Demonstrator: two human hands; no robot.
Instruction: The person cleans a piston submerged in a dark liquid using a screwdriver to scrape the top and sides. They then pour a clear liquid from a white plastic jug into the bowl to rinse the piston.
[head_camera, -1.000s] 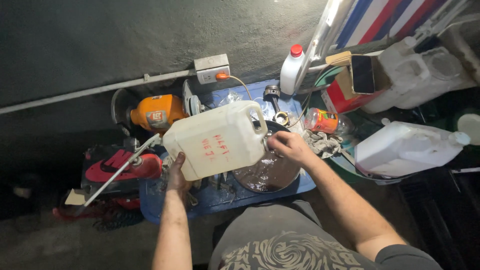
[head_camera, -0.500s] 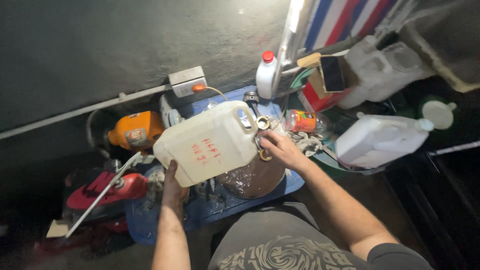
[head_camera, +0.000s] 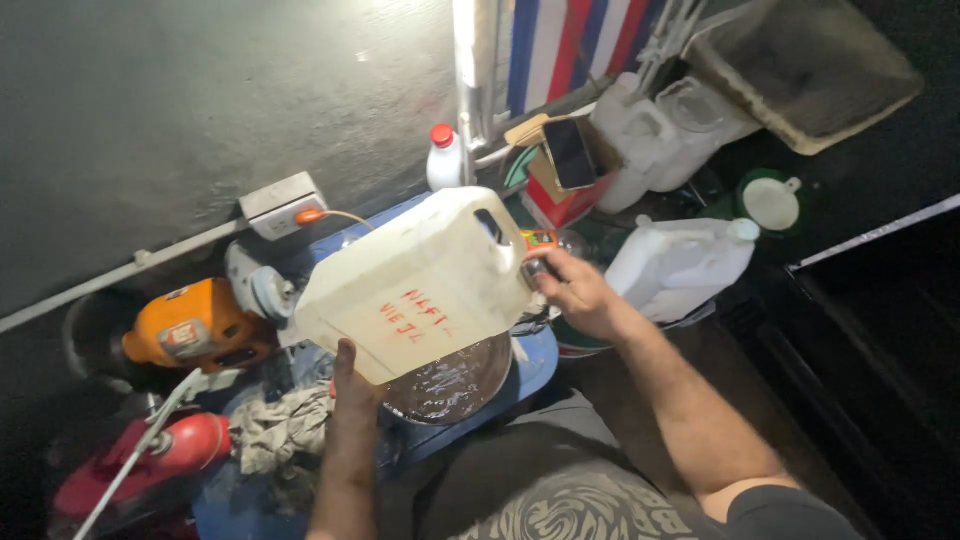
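I hold a large white plastic jerrycan (head_camera: 420, 280) with red handwriting on its side, tilted above a round dark metal basin (head_camera: 455, 382) of wet residue. My left hand (head_camera: 348, 385) props the can's bottom corner from below. My right hand (head_camera: 575, 292) grips its top end near the cap and handle. The basin rests on a blue surface (head_camera: 535, 360) in front of my knees.
An orange power tool (head_camera: 190, 328) and a red tool (head_camera: 170, 450) lie at the left beside a grey rag (head_camera: 280, 428). White jerrycans (head_camera: 680, 262), a white bottle with red cap (head_camera: 443, 158), a funnel (head_camera: 772, 200) and a wall socket (head_camera: 278, 205) surround the spot.
The jerrycan has swung further over the basin with its capped end toward my right hand. My view has shifted left and closer to it.
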